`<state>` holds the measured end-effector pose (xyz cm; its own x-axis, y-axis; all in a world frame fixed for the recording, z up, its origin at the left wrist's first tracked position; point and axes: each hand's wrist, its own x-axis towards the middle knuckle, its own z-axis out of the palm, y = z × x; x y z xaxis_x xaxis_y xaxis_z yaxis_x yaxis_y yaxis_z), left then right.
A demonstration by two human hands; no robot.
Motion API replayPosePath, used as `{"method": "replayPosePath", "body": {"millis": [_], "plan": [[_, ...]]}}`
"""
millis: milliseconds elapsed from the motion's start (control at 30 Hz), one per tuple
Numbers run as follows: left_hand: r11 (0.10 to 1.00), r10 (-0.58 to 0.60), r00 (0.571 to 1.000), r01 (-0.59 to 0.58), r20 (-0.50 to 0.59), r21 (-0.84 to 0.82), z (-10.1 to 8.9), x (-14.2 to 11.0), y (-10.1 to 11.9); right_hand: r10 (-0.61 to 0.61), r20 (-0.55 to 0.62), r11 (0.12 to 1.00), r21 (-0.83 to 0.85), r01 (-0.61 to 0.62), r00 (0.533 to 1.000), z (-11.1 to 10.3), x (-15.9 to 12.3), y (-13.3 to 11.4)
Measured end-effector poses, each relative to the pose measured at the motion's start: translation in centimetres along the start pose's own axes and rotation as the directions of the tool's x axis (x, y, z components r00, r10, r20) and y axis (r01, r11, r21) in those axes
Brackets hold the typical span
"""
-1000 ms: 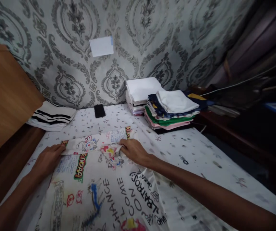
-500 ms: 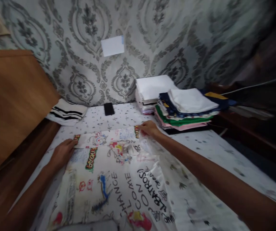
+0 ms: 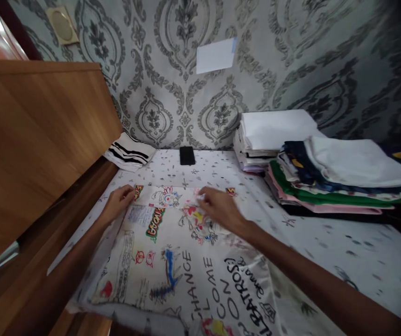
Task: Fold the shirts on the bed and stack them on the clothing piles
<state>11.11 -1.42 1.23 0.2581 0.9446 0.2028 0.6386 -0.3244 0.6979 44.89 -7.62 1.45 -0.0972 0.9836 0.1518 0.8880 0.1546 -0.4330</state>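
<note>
A white cloth (image 3: 186, 261) covered in coloured drawings and hand lettering lies spread before me, its far edge turned back into a narrow flat strip. At that strip's left end my left hand (image 3: 121, 198) has its fingers closed on the corner. My right hand (image 3: 221, 208) is over the strip's right part, fingers curled down towards the fabric and somewhat blurred; whether they grip it is hidden. The strip's right end shows just beyond that hand. Closer to me, the cloth reaches the near edge of the white patterned sheet under it.
Stacked folded clothes (image 3: 340, 186) stand at the right, beside another pile with a white top (image 3: 277, 128). A striped folded cloth (image 3: 132, 150) lies back left, near a wooden panel (image 3: 46, 135). Against the patterned wall (image 3: 186, 88) is a small black flat object (image 3: 186, 155).
My right hand has left the strip's right corner and moved left along it. My left hand stays at the left corner. The view has swung left.
</note>
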Motion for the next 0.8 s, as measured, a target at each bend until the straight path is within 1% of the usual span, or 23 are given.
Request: {"method": "replayPosePath", "body": {"millis": [33,67,100,133,167,200,267,333,367,433,500,567,667,733,800], "plan": [[0.998,0.054,0.998,-0.055,0.035,0.014,0.7,-0.9,1.2,-0.167,0.060,0.986,-0.002,0.168,0.984,1.0,0.0,-2.2],[0.993,0.116,0.990,-0.118,0.086,0.030,1.3,-2.0,2.3,-0.334,0.120,0.941,-0.013,0.338,0.935,2.0,0.2,-4.3],[0.982,0.174,0.974,-0.182,0.143,0.045,2.0,-3.1,3.4,-0.441,0.157,0.891,-0.036,0.452,0.884,3.1,0.5,-6.2],[0.969,0.223,0.956,-0.239,0.189,0.065,2.6,-4.1,4.2,-0.503,0.188,0.851,-0.065,0.522,0.844,4.1,1.1,-7.9],[0.954,0.260,0.941,-0.285,0.218,0.092,3.2,-5.1,4.7,-0.523,0.205,0.831,-0.092,0.548,0.827,5.0,1.7,-9.2],[0.940,0.285,0.931,-0.318,0.229,0.123,3.6,-6.0,4.8,-0.528,0.216,0.822,-0.113,0.558,0.821,5.9,2.5,-10.2],[0.919,0.312,0.926,-0.351,0.211,0.181,4.0,-7.3,4.1,-0.502,0.222,0.832,-0.139,0.537,0.836,7.2,4.1,-11.3],[0.904,0.329,0.925,-0.367,0.191,0.218,4.1,-7.9,2.8,-0.478,0.213,0.852,-0.122,0.509,0.852,8.3,5.4,-11.5],[0.896,0.338,0.922,-0.377,0.189,0.234,4.2,-7.9,2.1,-0.464,0.191,0.871,-0.079,0.485,0.865,8.7,5.9,-11.5],[0.875,0.346,0.916,-0.393,0.202,0.284,4.3,-7.4,0.9,-0.421,0.121,0.907,0.057,0.417,0.899,9.4,6.6,-11.2],[0.848,0.328,0.915,-0.395,0.236,0.352,4.6,-6.3,0.4,-0.360,0.054,0.920,0.185,0.345,0.931,10.0,7.2,-10.7],[0.821,0.296,0.910,-0.397,0.290,0.410,5.1,-4.9,0.4,-0.324,0.027,0.920,0.241,0.308,0.946,10.3,7.6,-10.1],[0.791,0.282,0.894,-0.422,0.349,0.442,5.7,-3.2,0.6,-0.343,0.016,0.893,0.314,0.321,0.939,10.5,8.2,-9.3],[0.787,0.302,0.894,-0.430,0.331,0.443,5.9,-2.8,0.4,-0.389,0.014,0.852,0.385,0.354,0.921,10.5,8.6,-8.9],[0.785,0.320,0.902,-0.424,0.292,0.452,6.0,-3.0,-0.1,-0.427,0.029,0.823,0.426,0.376,0.904,10.3,8.8,-8.7]]}}
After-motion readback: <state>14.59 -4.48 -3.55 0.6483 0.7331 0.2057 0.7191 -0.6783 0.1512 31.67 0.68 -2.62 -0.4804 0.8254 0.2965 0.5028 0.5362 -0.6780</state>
